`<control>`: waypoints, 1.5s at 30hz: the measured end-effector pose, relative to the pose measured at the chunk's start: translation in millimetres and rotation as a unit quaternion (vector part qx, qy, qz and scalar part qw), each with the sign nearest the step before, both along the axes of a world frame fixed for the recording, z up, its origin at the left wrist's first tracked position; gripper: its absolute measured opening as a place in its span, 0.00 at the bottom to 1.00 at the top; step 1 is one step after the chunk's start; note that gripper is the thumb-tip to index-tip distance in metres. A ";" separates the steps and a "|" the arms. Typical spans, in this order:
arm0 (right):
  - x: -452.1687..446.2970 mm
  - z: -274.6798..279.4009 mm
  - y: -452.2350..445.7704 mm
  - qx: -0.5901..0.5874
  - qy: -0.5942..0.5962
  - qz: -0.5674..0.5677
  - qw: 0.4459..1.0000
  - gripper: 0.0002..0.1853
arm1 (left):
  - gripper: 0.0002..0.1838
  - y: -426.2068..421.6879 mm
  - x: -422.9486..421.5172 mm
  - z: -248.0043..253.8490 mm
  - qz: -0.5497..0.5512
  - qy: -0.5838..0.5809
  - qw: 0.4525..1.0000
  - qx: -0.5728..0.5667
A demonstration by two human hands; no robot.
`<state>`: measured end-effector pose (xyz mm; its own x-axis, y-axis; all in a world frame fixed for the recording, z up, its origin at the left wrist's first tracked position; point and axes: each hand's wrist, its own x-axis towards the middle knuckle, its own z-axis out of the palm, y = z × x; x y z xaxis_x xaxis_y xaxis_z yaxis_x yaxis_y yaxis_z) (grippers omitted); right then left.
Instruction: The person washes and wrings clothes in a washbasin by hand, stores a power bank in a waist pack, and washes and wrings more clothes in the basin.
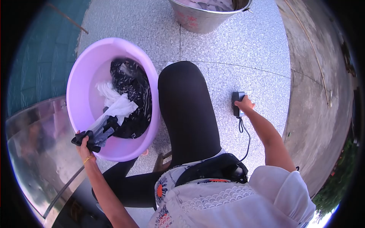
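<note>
At the rim of the purple basin (110,154), my left hand (84,147) is closed on a piece of black cloth (90,137). Grey-blue cloth (102,131) hangs from it into the basin. White cloth (118,106) and a black patterned garment (131,81) lie inside the basin. On the right, my right hand (246,104) has its fingers round a small black box-shaped device (238,99) on the speckled floor. A thin black cable (248,141) runs from the device to a black pouch (215,171) at my waist.
A metal bucket (205,19) with pale cloth inside stands ahead. My knee (186,102) is between the basin and the device. A shiny metal surface (38,140) lies to the left. A thin pole (315,49) rests on the concrete at right.
</note>
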<state>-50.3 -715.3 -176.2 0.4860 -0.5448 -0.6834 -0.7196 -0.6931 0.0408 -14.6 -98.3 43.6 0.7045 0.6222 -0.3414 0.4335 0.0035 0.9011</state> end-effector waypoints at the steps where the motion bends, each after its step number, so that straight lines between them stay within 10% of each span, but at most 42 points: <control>1: 3.5 5.8 -2.0 0.018 0.003 0.009 1.000 0.30 | 0.29 0.6 -0.3 -0.3 -0.004 -0.001 1.000 -0.003; 6: 9.6 -10.9 -37.0 0.290 0.025 -0.079 0.953 0.30 | 0.29 1.4 0.7 -3.8 -0.010 0.012 1.000 0.005; 19: 61.9 171.0 -15.1 0.457 0.237 -0.114 0.850 0.12 | 0.29 -9.5 -19.5 -75.6 -0.174 0.072 0.971 0.148; 23: 61.1 216.2 3.9 0.493 0.265 -0.154 0.814 0.10 | 0.35 -14.2 -29.2 -91.9 -0.227 0.144 0.849 0.454; 25: 57.4 233.2 13.1 0.489 0.240 -0.139 0.827 0.09 | 0.30 -43.4 -23.1 -70.0 -0.271 -0.010 0.713 0.646; 28: 52.3 264.5 30.2 0.486 0.248 -0.122 0.829 0.09 | 0.20 -113.8 -21.8 -14.7 -0.363 -0.081 0.875 0.309; 30: 44.8 280.3 45.5 0.490 0.247 -0.100 0.830 0.08 | 0.10 -172.8 -32.3 30.7 -0.418 -0.072 0.887 0.182; 45: -9.7 339.5 59.5 0.469 0.308 -0.177 0.809 0.13 | 0.14 -299.1 -79.9 61.5 -0.782 -0.096 0.591 0.171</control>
<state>-60.0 -655.8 163.2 -0.1773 0.3222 -0.9299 -0.9228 -0.3828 0.0434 -94.4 -397.4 105.1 0.5146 -0.8329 -0.2035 -0.4452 -0.4624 0.7668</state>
